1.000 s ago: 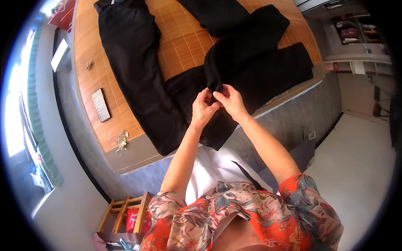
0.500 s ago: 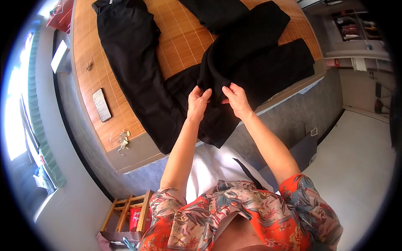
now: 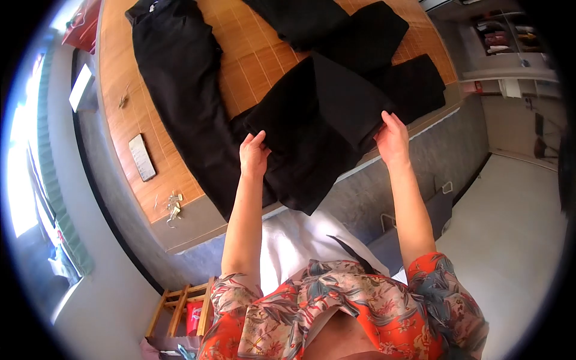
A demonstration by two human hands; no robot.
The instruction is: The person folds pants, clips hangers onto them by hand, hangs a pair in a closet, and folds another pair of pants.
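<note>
While held spread between both hands, black garment (image 3: 324, 114) judged soft, limp, light, no stiffness; sag expected wherever unsupported. Left hand (image 3: 254, 157) pinched on near left corner, right hand (image 3: 393, 137) clamped on right edge, hands well apart. Best taken at corners or hem. Black trousers (image 3: 180, 90) laid beyond left hand
</note>
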